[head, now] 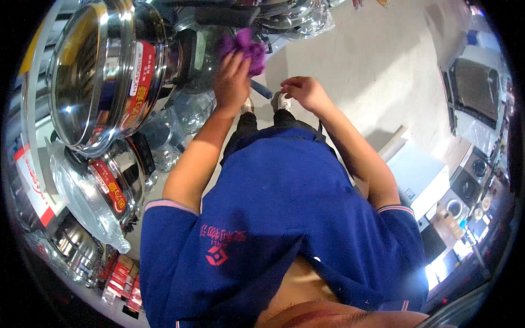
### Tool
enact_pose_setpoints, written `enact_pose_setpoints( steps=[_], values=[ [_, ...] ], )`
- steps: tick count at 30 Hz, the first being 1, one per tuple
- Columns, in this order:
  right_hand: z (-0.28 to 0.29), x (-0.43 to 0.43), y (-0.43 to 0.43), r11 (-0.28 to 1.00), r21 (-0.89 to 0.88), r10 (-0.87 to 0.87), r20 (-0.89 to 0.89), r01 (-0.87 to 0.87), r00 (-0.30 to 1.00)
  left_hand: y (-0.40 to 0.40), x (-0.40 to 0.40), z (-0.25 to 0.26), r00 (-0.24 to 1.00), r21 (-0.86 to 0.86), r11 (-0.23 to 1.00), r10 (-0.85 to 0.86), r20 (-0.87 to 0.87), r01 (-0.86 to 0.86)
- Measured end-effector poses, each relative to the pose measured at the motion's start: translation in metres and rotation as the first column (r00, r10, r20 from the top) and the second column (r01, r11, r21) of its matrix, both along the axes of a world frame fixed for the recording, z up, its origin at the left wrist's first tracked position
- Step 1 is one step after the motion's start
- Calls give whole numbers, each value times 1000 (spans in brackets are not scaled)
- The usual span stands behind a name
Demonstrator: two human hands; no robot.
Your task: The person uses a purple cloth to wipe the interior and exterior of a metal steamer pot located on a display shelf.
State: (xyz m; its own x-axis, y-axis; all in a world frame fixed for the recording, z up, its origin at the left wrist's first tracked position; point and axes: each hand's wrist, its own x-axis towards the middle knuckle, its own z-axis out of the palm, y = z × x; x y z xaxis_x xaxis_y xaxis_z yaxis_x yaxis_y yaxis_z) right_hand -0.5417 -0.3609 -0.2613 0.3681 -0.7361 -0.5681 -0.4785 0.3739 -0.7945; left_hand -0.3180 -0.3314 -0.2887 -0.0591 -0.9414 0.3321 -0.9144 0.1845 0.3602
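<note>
My left hand (233,80) grips a crumpled purple cloth (255,51), which is slightly blurred. It is beside a dark pot or pan with a glass lid (207,51) on the display to the left. My right hand (305,92) is held in front of my body with its fingers loosely curled and apart, and nothing shows in it. Left of my left hand stands a large stainless steel pot (110,78) with a red and white label. Lower down is a second, smaller steel pot (119,180) with a similar label, next to a plastic-wrapped lid (82,197).
Plastic-wrapped cookware (299,20) juts out at the top. Clear glass lids (164,127) lie low on the left. Pale floor (369,69) runs ahead and to the right. White box-like appliances (418,172) and a dark-fronted unit (475,90) line the right side.
</note>
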Motion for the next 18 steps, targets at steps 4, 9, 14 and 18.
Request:
enact_pose_setpoints(
  steps=[4, 9, 14, 18],
  values=[
    [-19, 18, -6, 993, 109, 46, 61, -53, 997, 58, 47, -5, 994, -25, 994, 111, 9, -110],
    [-34, 36, 6, 992, 13, 126, 79, -128, 989, 72, 46, -4, 981, -25, 981, 192, -39, -193],
    [-53, 44, 0, 998, -50, -19, 94, 24, 995, 33, 9, 0, 985, 39, 988, 155, -82, -152],
    [-50, 48, -32, 887, 339, -380, 154, 312, 912, -1, 0, -9, 975, -43, 982, 178, -132, -185]
  ],
)
